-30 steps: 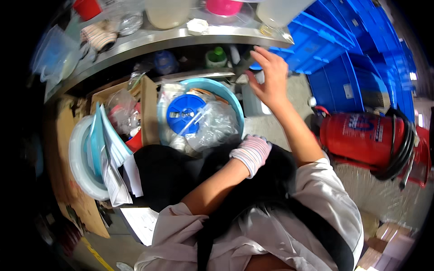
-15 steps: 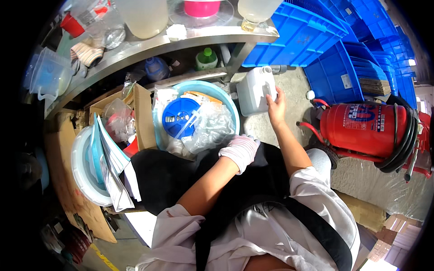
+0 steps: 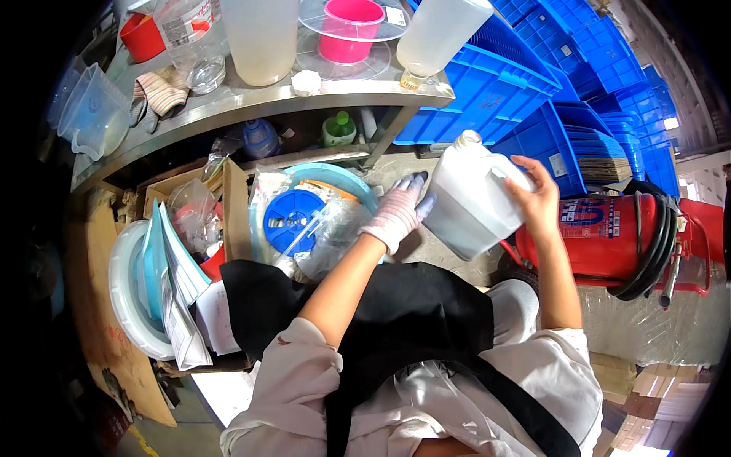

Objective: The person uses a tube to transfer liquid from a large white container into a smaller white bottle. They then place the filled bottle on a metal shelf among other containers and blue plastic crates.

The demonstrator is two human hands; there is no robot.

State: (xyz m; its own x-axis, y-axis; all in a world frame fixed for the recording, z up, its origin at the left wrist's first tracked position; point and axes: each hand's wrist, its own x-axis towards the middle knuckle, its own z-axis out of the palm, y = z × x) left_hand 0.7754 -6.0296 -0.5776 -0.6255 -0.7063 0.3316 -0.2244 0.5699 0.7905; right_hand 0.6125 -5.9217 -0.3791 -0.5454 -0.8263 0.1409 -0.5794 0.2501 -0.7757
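Note:
A white translucent plastic jug [image 3: 463,209] with an open-looking neck hangs tilted in front of me, lifted off the floor. My bare right hand [image 3: 536,192] is closed round its handle on the right side. On the jug's left, my left hand [image 3: 397,212] wears a pale striped glove with grey fingertips. Its fingers are stretched out and apart, right beside the jug's wall; whether they touch it I cannot tell. Just left of that glove stands a light-blue basin [image 3: 352,180] holding plastic bags and a blue disc [image 3: 294,221].
A metal table [image 3: 251,97] carries a pink tub [image 3: 352,30], cloudy containers and a glove [image 3: 161,88]. Blue crates [image 3: 480,99] are stacked at the far right. A red fire extinguisher [image 3: 601,228] lies at right. A cardboard box [image 3: 237,209] and a white bucket [image 3: 126,305] stand at left.
My right hand has taken the jug by its handle and raised it from the floor toward me, tilting it. My left hand has opened and moved up beside the jug. The view has shifted slightly.

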